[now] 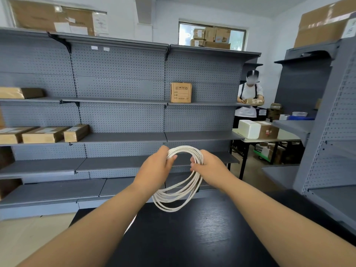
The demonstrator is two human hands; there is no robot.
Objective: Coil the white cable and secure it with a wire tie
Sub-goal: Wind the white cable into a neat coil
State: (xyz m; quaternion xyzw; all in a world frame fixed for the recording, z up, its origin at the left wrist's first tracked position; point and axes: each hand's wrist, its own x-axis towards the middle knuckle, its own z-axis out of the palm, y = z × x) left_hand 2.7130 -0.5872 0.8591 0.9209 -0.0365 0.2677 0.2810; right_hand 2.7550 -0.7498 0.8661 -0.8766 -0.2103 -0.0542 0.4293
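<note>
While the white cable (179,197) hung as a coil above the far edge of the black table (192,237), the left hand (156,166) gripped one side of its top and the right hand (210,166) clutched the other, both curled round the strands. Loops drooped from both grips toward the table, long axis near upright. No wire tie showed, so one hand looked bound to let go!

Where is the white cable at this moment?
In the head view, the white cable hangs coiled at the centre, gripped by the left hand and right hand, above the black table's far edge.
</note>
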